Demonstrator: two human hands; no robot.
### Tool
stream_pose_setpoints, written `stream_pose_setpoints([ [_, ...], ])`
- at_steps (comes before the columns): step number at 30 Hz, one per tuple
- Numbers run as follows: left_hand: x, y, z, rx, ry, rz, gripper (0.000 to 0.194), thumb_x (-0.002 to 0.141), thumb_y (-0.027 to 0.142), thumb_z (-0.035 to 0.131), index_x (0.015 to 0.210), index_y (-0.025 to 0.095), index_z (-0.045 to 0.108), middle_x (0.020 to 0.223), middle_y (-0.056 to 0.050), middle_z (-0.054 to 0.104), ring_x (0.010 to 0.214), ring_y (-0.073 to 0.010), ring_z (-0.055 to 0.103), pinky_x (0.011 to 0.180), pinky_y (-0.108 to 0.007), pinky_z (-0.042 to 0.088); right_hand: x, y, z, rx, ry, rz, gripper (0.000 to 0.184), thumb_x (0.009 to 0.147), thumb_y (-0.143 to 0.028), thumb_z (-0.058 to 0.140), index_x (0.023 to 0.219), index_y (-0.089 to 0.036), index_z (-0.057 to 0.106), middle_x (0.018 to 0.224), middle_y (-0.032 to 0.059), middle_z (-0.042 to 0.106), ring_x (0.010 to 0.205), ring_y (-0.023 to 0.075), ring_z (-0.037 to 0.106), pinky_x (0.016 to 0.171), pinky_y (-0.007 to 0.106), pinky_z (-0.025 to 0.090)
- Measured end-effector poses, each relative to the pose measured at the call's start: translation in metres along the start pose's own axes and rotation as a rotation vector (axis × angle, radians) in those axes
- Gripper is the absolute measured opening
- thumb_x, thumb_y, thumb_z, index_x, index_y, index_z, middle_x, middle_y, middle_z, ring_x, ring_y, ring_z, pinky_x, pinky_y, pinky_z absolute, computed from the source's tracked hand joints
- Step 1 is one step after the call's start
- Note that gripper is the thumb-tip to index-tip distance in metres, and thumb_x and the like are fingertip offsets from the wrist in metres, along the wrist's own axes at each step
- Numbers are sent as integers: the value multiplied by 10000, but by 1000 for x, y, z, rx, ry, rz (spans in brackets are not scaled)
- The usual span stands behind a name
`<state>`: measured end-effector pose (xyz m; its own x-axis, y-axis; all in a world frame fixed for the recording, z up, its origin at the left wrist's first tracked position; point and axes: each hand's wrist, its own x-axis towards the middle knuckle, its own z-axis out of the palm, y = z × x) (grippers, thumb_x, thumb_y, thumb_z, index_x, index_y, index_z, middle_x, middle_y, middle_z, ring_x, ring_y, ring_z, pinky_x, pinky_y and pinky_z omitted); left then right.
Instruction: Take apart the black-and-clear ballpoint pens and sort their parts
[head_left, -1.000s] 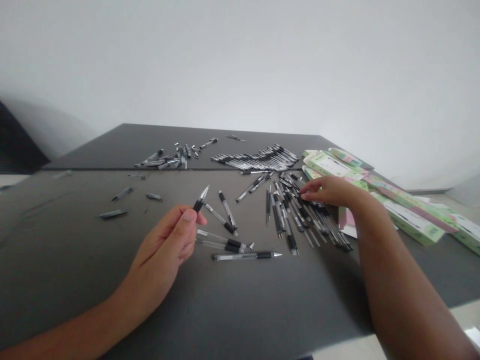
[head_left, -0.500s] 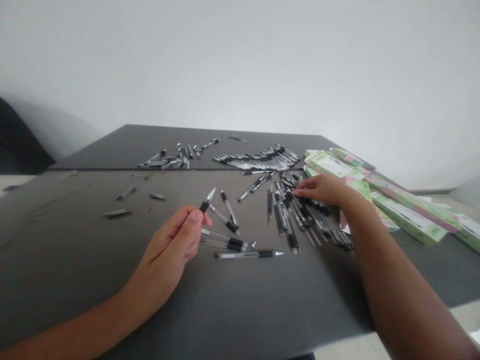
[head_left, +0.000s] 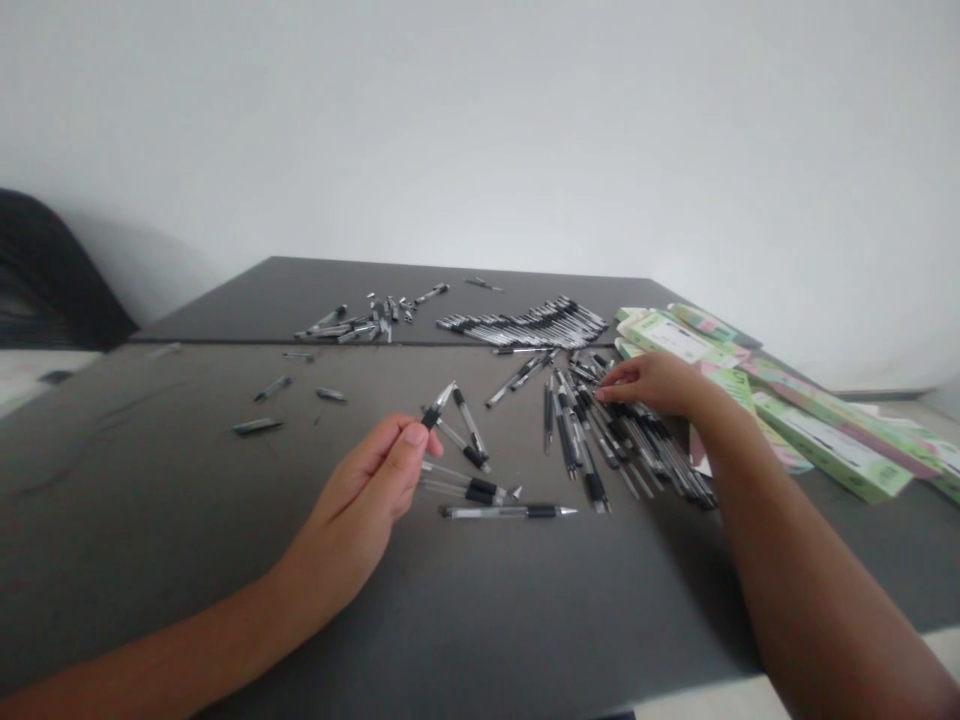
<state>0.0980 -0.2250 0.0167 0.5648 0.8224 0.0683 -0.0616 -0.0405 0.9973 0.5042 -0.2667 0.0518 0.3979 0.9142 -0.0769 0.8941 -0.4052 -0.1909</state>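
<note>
Fingers of the left hand (head_left: 375,482) pinch a pen (head_left: 433,413); the right hand (head_left: 654,384) curls over the pile (head_left: 611,432), its hold unclear; overlap beneath those fingertips could snag and scatter pens.

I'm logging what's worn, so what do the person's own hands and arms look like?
The left hand and right hand are bare, with no gloves, rings, watches or bracelets visible. The left forearm and right forearm show no sleeves, cables or clear markings.
</note>
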Motion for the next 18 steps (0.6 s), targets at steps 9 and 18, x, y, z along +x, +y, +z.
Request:
stream_pose_setpoints([
  [9,-2,-4,1,15,-3,15,448,1070,642,537,974,212,616,640,87,310,534,-113,236,481,-216,231,-25,-47,-12,528,407,-41,510,855,-652,765,1120,-231,880,848,48,787,747,220,655,702,351,482],
  [18,-10,-7,2,114,-83,58,476,1103,655,461,1012,224,639,659,72,317,549,-131,245,506,-273,214,-76,-162,31,1362,-1,-326,401,798,-570,908,1003,-227,866,682,-33,592,490,57,264,462,268,161],
])
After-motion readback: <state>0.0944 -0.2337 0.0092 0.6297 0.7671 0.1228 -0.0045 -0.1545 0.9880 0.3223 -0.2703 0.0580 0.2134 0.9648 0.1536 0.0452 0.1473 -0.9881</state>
